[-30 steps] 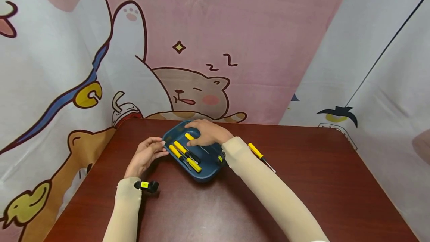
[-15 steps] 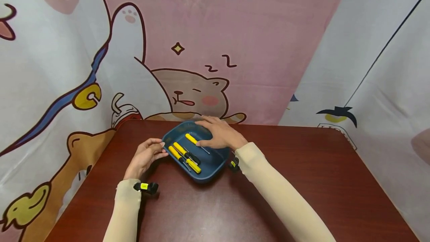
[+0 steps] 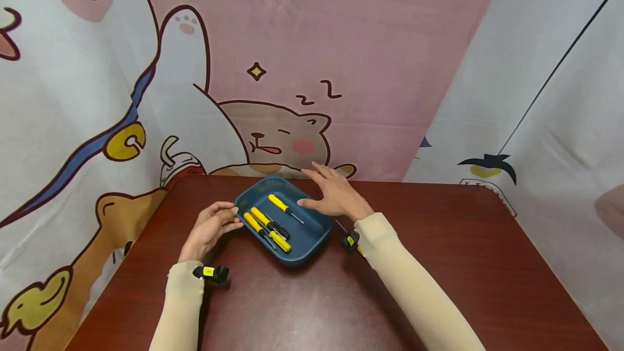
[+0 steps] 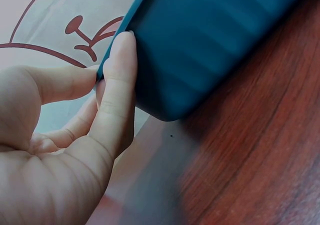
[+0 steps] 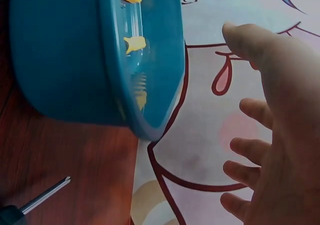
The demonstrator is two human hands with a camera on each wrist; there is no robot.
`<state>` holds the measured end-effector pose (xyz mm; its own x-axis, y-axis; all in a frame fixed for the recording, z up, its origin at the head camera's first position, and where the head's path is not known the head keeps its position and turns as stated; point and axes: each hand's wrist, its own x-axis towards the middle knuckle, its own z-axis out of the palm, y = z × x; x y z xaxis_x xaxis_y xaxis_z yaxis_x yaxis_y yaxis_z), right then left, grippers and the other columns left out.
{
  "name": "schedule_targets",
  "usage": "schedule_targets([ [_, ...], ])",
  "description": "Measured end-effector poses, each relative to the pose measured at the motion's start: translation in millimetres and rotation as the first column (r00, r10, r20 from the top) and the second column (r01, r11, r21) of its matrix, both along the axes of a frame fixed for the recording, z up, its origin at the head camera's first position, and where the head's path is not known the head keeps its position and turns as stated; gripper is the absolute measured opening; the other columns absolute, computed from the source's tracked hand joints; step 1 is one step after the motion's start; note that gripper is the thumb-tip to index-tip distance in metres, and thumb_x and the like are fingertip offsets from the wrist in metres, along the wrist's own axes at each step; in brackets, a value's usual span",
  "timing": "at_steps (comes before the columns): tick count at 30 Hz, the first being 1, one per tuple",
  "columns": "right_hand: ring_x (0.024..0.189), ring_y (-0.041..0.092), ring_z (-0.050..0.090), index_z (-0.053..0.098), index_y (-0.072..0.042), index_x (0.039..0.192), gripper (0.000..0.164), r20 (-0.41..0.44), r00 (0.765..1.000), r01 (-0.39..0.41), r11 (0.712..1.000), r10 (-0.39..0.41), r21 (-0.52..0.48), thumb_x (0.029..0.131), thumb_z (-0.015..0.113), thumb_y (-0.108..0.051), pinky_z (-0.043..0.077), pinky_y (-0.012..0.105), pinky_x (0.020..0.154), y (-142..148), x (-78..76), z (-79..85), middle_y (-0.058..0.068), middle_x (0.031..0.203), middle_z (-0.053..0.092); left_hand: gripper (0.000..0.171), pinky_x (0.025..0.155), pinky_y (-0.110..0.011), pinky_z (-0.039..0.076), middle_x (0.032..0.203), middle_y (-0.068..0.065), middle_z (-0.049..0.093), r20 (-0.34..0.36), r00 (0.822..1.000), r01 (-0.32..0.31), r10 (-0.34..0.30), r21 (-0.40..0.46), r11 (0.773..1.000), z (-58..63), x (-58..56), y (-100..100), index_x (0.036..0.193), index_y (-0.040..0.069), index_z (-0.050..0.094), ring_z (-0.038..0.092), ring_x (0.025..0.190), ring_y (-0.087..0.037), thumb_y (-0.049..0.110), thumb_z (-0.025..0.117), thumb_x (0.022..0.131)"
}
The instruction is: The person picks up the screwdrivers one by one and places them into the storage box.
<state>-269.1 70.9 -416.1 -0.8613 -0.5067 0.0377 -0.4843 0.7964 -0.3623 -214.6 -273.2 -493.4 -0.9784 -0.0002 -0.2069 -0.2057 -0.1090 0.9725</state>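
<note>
A blue plastic tray (image 3: 306, 238) holds several yellow-handled screwdrivers. One screwdriver (image 3: 280, 204) lies apart near the far side, while the others (image 3: 263, 220) cluster along the near left wall. My left hand (image 3: 209, 229) pinches the tray's left corner rim between thumb and fingers; the left wrist view shows this grip on the tray wall (image 4: 200, 50). Over the tray's right rim is my right hand (image 3: 336, 194), fingers spread and holding nothing. Another screwdriver (image 5: 47, 195) rests on the table beside the tray, largely hidden behind the right wrist in the head view.
The reddish-brown wooden table (image 3: 468, 264) extends to the right and toward the front. Behind it hangs a cartoon-printed cloth (image 3: 380, 69). A small black camera is strapped to each wrist.
My right hand has risen out of the tray and moved right, away from the single screwdriver lying in it. My left hand stays at the rim. The right wrist now covers most of the table screwdriver.
</note>
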Motion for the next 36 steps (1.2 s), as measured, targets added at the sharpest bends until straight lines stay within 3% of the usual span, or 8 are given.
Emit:
schedule_targets([
  [11, 0.159, 0.035, 0.017, 0.025, -0.029, 0.164, 0.093, 0.048, 0.993, 0.109, 0.989, -0.104, -0.097, 0.090, 0.061, -0.071, 0.016, 0.064, 0.128, 25, -3.5, -9.9, 0.005, 0.172, 0.017, 0.034, 0.085, -0.036, 0.065, 0.096, -0.006, 0.063, -0.008, 1.000, 0.006, -0.006, 0.011, 1.000, -1.2, -0.5, 0, 0.131, 0.000, 0.046, 0.067, 0.082, -0.016, 0.010, 0.063, 0.102],
  [22, 0.158, 0.039, 0.017, 0.022, -0.023, 0.164, 0.094, 0.094, 0.985, 0.160, 0.976, -0.148, -0.149, 0.092, 0.063, -0.066, 0.018, 0.070, 0.125, 54, -3.3, -25.3, 0.008, 0.172, 0.019, 0.033, 0.086, -0.037, 0.065, 0.097, -0.007, 0.060, -0.008, 1.000, 0.007, -0.006, 0.015, 1.000, -0.7, 0.8, 0, 0.130, 0.000, 0.047, 0.067, 0.081, -0.016, 0.010, 0.063, 0.102],
  [36, 0.155, 0.041, 0.023, 0.021, -0.022, 0.165, 0.093, 0.138, 0.970, 0.220, 0.964, -0.200, -0.147, 0.092, 0.065, -0.061, 0.024, 0.073, 0.121, 85, 4.9, -46.0, 0.012, 0.171, 0.021, 0.031, 0.085, -0.036, 0.065, 0.098, -0.008, 0.060, -0.014, 1.000, 0.009, -0.009, 0.023, 1.000, -1.3, 1.4, 0, 0.128, 0.001, 0.047, 0.067, 0.080, -0.015, 0.010, 0.062, 0.102],
])
